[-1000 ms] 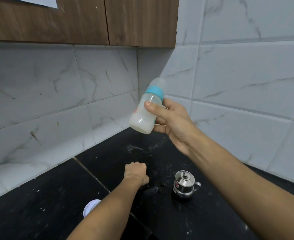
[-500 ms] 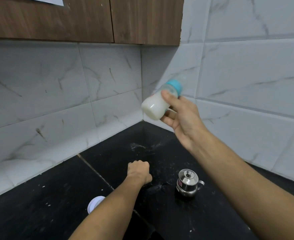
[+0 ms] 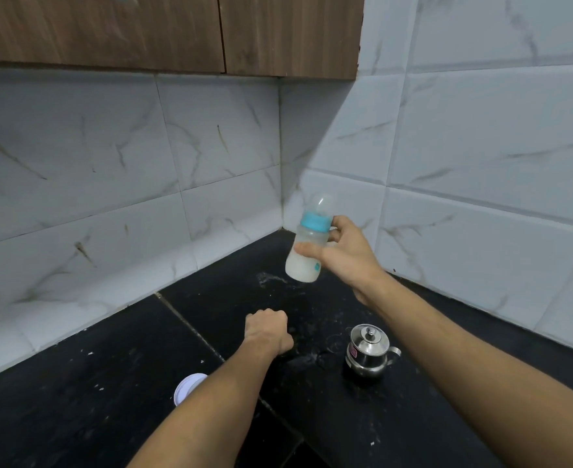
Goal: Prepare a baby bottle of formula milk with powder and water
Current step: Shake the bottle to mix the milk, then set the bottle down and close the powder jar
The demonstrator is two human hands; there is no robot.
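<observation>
Since the capped baby bottle holds milky liquid, the right hand clamps its body clear above the counter, likely for shaking; the left hand rests fisted there, seemingly empty.

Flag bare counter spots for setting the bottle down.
Widest bare stretch: the counter left of the seam, between the left wall tiles and the white lid. Also the back corner beyond the left hand, though smeared. Crowded: the gap between the left hand and the steel pot, dusted with white specks.
</observation>
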